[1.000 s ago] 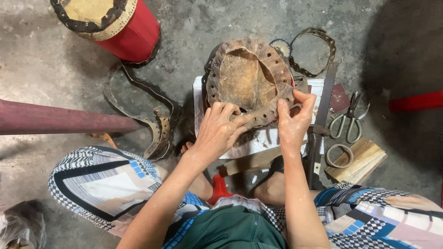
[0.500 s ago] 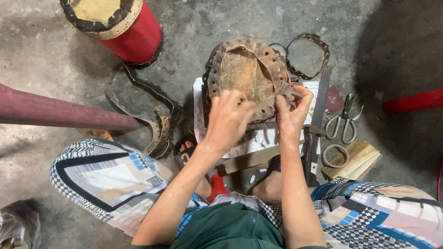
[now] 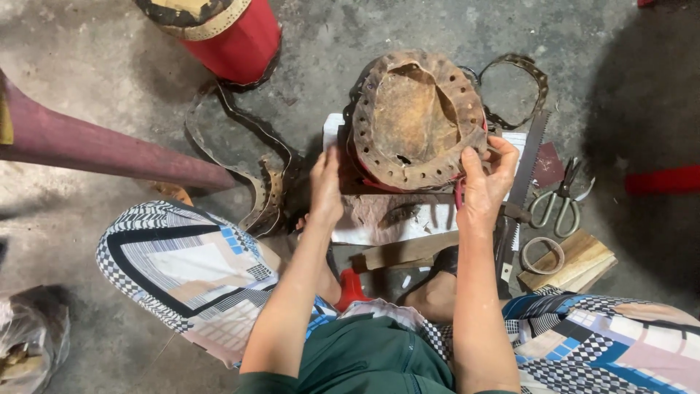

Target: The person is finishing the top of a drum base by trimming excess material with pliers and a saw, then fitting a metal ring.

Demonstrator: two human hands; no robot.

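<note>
1. Patterned fabric in black, white, blue and pink covers the person's knees point(image 3: 182, 270) at the bottom of the view; a green garment point(image 3: 364, 357) lies between them
2. Bare forearms reach up from there; the left hand point(image 3: 326, 191) is held edge-on beside the left side of the hide, fingers straight and together, and whether it touches the hide I cannot tell; it grips nothing
3. The right hand point(image 3: 485, 182) is pinched shut on the right rim of the hide, thumb on top
4. The hide point(image 3: 417, 120), brown, stiff, cupped and punched with holes around its rim, sits on a red drum shell over a white board point(image 3: 379, 226)
5. Right of the hand lie a saw point(image 3: 521, 182), scissors point(image 3: 561, 197), a tape ring point(image 3: 541, 255) and wooden blocks point(image 3: 576, 263)
6. Left lies a curled perforated leather strip point(image 3: 255, 168) and a maroon pole point(image 3: 95, 149); farthest stands a red drum point(image 3: 226, 29)
</note>
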